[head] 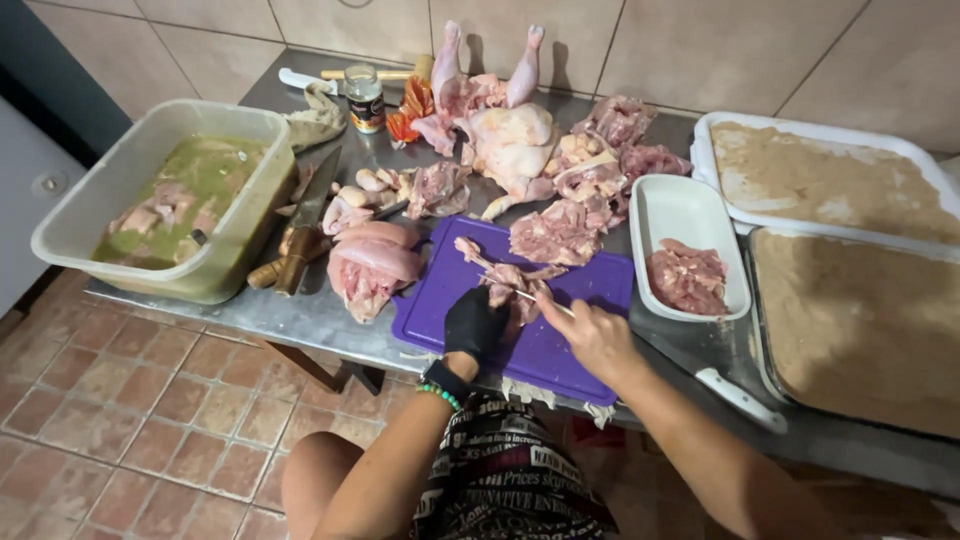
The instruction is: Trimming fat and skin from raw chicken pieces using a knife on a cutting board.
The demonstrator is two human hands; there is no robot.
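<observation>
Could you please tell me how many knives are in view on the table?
3: a wooden-handled knife beside the tub, a white-handled knife at the table's near edge, and a thin knife in the right hand; others may be hidden under meat.

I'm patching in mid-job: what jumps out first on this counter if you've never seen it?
The purple cutting board at the counter's near edge, where the gloved left hand pins a strip of raw chicken and the bare right hand works a thin knife on it. Behind it lies a whole plucked chicken, legs up against the tiled wall. At far left stands a plastic tub of green marinade; two trays of breadcrumbs fill the right.
</observation>
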